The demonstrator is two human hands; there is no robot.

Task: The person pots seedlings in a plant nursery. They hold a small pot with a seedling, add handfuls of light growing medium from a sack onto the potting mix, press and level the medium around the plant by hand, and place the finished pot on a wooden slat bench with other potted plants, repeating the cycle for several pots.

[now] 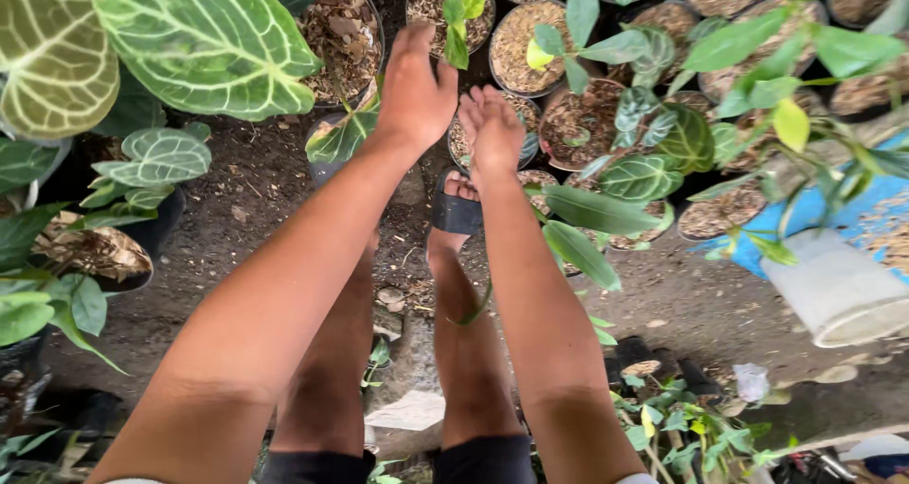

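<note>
Two empty hands, left hand [414, 91] and right hand [493, 129], grip spread loosely, hover above potted plants [578, 124].

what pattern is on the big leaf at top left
Green with pale white veins, big leaf, head view.

Big veined leaves [204, 39] upper left; white bucket [838, 290] tipped beside blue sheet [857, 209], perhaps tarp; black sandal [456, 211].
</note>
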